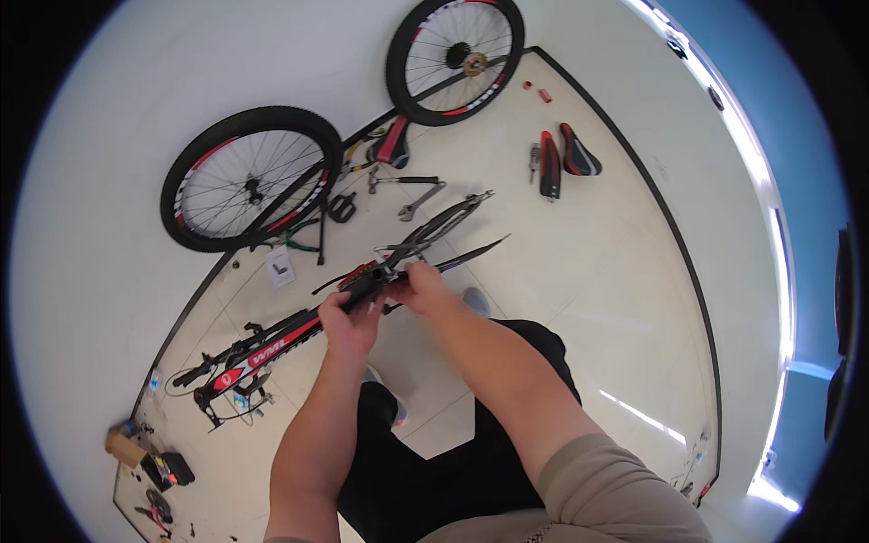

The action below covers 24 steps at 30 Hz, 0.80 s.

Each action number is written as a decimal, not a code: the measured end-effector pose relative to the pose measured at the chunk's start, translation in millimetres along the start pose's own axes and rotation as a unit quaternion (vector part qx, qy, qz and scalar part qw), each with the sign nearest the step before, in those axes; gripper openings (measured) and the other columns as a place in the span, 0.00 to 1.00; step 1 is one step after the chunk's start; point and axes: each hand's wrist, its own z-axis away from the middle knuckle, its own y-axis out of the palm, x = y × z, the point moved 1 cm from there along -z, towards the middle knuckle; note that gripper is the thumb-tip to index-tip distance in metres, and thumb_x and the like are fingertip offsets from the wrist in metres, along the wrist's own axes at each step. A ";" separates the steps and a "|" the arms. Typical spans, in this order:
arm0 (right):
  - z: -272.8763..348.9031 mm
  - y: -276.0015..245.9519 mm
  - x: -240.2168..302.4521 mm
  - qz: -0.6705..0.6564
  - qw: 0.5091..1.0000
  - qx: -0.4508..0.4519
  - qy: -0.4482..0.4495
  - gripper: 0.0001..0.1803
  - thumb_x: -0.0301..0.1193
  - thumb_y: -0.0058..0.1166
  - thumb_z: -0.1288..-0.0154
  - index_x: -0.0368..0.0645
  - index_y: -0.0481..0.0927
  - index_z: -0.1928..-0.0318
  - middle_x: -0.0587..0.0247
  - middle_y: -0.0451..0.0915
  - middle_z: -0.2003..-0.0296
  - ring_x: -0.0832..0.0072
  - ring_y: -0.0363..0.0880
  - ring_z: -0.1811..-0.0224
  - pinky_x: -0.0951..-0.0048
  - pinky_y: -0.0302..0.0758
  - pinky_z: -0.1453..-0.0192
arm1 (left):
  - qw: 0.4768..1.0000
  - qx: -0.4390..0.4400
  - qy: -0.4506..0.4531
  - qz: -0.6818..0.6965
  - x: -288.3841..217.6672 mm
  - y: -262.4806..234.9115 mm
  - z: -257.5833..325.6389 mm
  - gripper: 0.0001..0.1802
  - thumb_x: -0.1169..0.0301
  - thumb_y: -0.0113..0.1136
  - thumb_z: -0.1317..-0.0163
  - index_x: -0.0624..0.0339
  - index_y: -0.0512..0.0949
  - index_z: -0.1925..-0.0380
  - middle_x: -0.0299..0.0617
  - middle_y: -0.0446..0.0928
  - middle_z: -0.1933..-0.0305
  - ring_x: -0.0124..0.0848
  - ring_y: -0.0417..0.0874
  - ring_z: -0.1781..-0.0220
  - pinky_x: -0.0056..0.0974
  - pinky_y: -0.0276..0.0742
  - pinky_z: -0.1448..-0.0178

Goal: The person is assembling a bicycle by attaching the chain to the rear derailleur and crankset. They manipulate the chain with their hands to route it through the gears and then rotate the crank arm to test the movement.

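A bicycle frame [276,346] in black, red and white lies slantwise in front of me, without its wheels. Its handlebar end points to the lower left and its rear stays [444,222] reach to the upper right. My left hand [348,324] is closed around the frame's tube near the middle. Close beside it, my right hand [419,288] grips the frame where the tubes meet by the rear stays. The right fingertips are partly hidden behind the hand and the tubes. My shoes show on the floor beneath the frame.
Two bicycle wheels [309,127] [519,56] lean at the wall. Near them lie a pedal [342,208], a hammer [403,180], a wrench [422,203] and a saddle [391,145]. Another saddle [579,152] lies farther right. A cardboard box [125,447] stands at lower left.
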 end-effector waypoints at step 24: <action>34.0 -2.8 16.9 0.253 0.922 -0.192 -0.220 0.22 0.41 0.54 0.32 0.39 0.71 0.47 0.54 0.72 0.54 0.63 0.75 0.60 0.61 0.77 0.65 | 0.242 -0.011 0.128 -0.962 -135.7 -52.9 59.4 0.14 0.63 0.60 0.46 0.53 0.85 0.62 0.44 0.85 0.59 0.42 0.86 0.53 0.47 0.77 0.46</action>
